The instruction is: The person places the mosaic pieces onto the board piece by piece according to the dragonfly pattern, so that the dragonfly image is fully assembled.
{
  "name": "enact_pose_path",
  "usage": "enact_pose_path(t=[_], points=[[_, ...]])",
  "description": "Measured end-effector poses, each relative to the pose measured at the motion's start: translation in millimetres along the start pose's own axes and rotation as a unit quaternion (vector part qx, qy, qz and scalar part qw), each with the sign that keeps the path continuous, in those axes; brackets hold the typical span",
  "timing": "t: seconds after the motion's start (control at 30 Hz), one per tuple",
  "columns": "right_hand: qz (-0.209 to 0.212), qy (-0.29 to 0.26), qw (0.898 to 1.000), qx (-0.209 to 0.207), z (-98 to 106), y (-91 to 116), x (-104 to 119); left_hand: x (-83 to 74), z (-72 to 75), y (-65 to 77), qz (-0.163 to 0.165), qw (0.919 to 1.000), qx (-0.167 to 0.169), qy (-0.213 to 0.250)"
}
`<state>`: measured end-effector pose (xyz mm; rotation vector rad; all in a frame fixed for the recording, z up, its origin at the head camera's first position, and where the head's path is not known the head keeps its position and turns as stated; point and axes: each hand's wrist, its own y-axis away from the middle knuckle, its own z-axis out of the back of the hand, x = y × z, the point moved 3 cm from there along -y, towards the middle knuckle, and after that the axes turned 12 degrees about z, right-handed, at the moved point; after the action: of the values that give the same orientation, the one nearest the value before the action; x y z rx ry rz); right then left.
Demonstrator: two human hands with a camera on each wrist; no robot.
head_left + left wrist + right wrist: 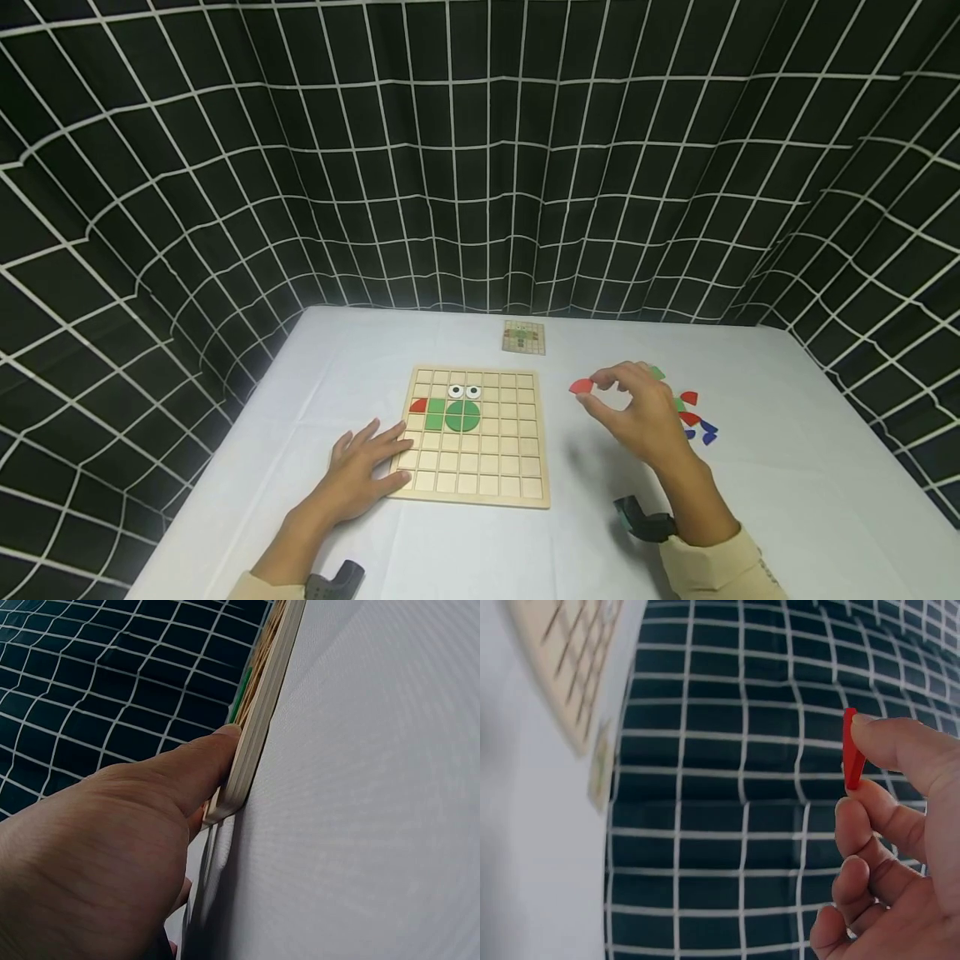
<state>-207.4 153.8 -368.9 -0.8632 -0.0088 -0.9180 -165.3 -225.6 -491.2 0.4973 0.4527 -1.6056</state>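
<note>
Between thumb and forefinger my right hand pinches a red quarter-circle piece, held above the table right of the board; the right wrist view shows this red piece nearly edge-on. My left hand rests with spread fingers on the left edge of the wooden grid board. In the left wrist view the thumb lies against the board's corner. On the board sit two round eye pieces, a green circle of quarter pieces, green squares and one red quarter-circle.
Loose red, green and blue pieces lie in a cluster on the white table, beyond my right hand. A small pattern card lies behind the board. A black grid-lined curtain surrounds the back and sides.
</note>
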Motion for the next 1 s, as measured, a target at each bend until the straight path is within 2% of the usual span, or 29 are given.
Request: enact_pose_path(t=[0.37,0.73,0.83,1.0], points=[[0.066,-0.045,0.997,-0.011,-21.8,-21.0,42.6,-1.4,1.2,1.2,-0.010,0.9999,-0.001,0.003],[0.115,-0.112,0.987,-0.019,-59.0,-44.2,72.5,-1.2,0.3,0.2,-0.009,0.9999,0.002,0.006],[0.110,-0.126,0.986,-0.014,-72.5,-49.2,78.1,-1.1,0.8,0.5,-0.011,0.9999,-0.001,0.007],[0.073,-0.143,0.987,0.014,-99.8,-54.1,83.3,-1.1,1.7,0.9,-0.015,0.9999,-0.002,0.005]])
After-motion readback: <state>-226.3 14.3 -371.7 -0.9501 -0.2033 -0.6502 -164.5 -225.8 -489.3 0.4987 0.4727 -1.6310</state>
